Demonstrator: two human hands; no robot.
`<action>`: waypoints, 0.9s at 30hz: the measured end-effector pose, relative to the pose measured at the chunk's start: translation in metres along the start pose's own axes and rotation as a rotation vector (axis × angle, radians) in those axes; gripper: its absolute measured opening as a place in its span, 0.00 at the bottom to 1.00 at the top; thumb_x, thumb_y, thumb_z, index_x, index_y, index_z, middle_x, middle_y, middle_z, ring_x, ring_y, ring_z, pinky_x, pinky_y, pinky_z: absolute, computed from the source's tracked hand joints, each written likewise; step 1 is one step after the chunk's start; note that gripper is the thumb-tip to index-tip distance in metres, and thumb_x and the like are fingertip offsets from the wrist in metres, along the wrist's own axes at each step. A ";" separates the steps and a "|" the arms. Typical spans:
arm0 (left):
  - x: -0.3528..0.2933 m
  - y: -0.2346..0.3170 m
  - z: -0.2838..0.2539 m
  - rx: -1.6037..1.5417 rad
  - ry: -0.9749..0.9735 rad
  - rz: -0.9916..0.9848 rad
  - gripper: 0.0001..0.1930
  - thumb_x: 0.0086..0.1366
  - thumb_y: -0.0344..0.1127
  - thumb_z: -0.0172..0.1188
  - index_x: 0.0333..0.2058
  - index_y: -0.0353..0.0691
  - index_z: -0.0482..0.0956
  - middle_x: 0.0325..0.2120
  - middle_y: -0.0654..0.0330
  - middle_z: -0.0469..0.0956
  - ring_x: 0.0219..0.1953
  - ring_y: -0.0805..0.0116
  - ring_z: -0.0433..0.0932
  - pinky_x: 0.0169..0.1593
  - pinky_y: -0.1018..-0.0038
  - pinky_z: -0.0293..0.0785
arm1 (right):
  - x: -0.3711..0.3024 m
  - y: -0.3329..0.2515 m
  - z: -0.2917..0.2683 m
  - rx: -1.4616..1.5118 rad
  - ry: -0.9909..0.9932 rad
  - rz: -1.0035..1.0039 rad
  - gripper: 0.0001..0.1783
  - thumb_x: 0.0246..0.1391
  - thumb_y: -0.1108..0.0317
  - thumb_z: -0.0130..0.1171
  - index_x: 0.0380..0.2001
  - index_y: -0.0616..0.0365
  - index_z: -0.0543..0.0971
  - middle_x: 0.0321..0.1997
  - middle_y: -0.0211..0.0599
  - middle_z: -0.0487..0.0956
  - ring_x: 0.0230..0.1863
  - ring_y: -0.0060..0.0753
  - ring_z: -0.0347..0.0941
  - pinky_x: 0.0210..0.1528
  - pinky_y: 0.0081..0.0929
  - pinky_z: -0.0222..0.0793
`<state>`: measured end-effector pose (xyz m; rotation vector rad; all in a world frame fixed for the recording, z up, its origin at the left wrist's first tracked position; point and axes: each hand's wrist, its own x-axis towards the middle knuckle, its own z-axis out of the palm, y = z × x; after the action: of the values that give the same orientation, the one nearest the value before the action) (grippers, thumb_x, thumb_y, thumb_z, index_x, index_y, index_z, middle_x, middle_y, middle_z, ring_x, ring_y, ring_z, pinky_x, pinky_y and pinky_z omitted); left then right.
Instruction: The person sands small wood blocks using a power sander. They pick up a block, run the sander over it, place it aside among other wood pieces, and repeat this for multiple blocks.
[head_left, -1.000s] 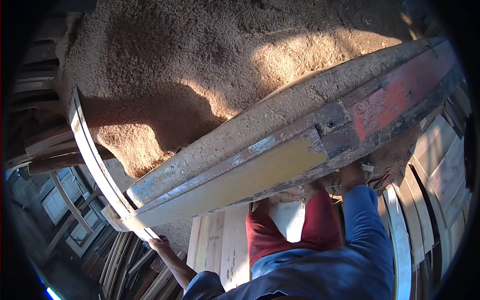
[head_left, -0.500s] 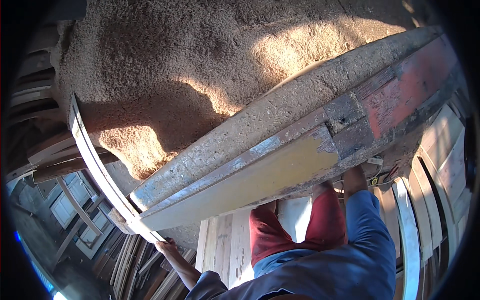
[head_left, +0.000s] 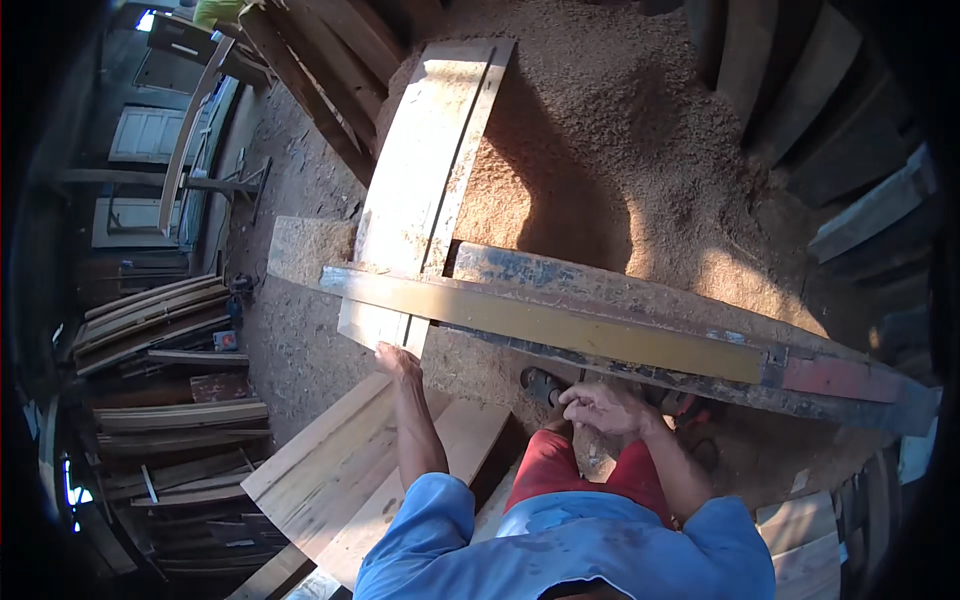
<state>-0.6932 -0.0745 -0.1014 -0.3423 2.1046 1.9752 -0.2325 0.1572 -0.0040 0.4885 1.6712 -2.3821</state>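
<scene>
My left hand grips the near end of a pale wooden panel, which has a dark lengthwise line near its right side. The panel crosses a long, worn bench and seems to pass beneath its yellow rail. Beyond the rail, the panel's far end reaches over a heap of wood shavings. Over my lap, on the near side of the bench, hovers my right hand; its fingers are loosely bent and apart, with nothing visible in them.
Wide boards lie stacked at my near left. Farther left are piles of timber. Dark beams lean beyond the panel, and thick planks stand at the far right. Red-painted wood covers the bench's right part.
My view has swung left. The panel, seen nearly edge-on before, now shows its broad face. My right hand, earlier hidden beneath the bench edge, has come into view. My left hand still grips the panel.
</scene>
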 end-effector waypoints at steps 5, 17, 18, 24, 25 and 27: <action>-0.037 0.004 0.032 -0.481 -0.390 -0.110 0.23 0.77 0.47 0.51 0.60 0.35 0.69 0.53 0.56 0.77 0.55 0.62 0.78 0.59 0.61 0.76 | 0.124 -0.113 -0.063 -0.265 0.740 -0.280 0.25 0.66 0.64 0.58 0.60 0.68 0.69 0.44 0.35 0.80 0.45 0.21 0.76 0.48 0.23 0.73; -0.041 -0.021 0.039 -0.021 -0.184 0.093 0.15 0.74 0.43 0.56 0.31 0.39 0.77 0.20 0.73 0.69 0.23 0.81 0.64 0.28 0.78 0.59 | 0.417 -0.075 -0.118 -0.421 1.244 -0.194 0.47 0.54 0.42 0.64 0.54 0.84 0.70 0.63 0.71 0.69 0.67 0.57 0.66 0.70 0.41 0.57; -0.036 -0.019 0.012 -0.062 -0.137 0.054 0.16 0.74 0.43 0.57 0.29 0.39 0.77 0.20 0.72 0.70 0.23 0.81 0.65 0.29 0.77 0.60 | 0.419 -0.101 -0.062 -0.255 0.882 -0.259 0.47 0.57 0.46 0.62 0.56 0.88 0.64 0.63 0.74 0.68 0.66 0.60 0.66 0.69 0.41 0.60; -0.050 0.013 0.011 0.027 -0.272 -0.051 0.17 0.71 0.44 0.62 0.27 0.37 0.79 0.22 0.68 0.77 0.27 0.79 0.72 0.32 0.74 0.68 | 0.405 -0.090 -0.101 -0.673 1.017 -0.122 0.44 0.61 0.45 0.58 0.52 0.87 0.66 0.54 0.80 0.73 0.58 0.68 0.72 0.62 0.47 0.67; -0.051 0.016 0.012 0.030 -0.283 -0.054 0.17 0.70 0.44 0.62 0.27 0.37 0.79 0.22 0.68 0.77 0.27 0.79 0.72 0.32 0.75 0.68 | 0.397 -0.089 -0.100 -0.734 1.068 -0.077 0.44 0.62 0.44 0.57 0.53 0.86 0.66 0.54 0.80 0.72 0.58 0.70 0.72 0.62 0.48 0.67; -0.050 0.021 0.007 0.038 -0.267 -0.036 0.17 0.70 0.44 0.64 0.28 0.36 0.80 0.22 0.69 0.77 0.27 0.79 0.72 0.32 0.75 0.68 | 0.391 -0.109 -0.076 -0.760 1.012 0.205 0.43 0.64 0.42 0.54 0.61 0.76 0.63 0.60 0.77 0.69 0.61 0.71 0.68 0.66 0.52 0.62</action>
<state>-0.6531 -0.0658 -0.0654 -0.1011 1.9509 1.8431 -0.6203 0.2794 -0.0776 1.7300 2.4942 -1.1628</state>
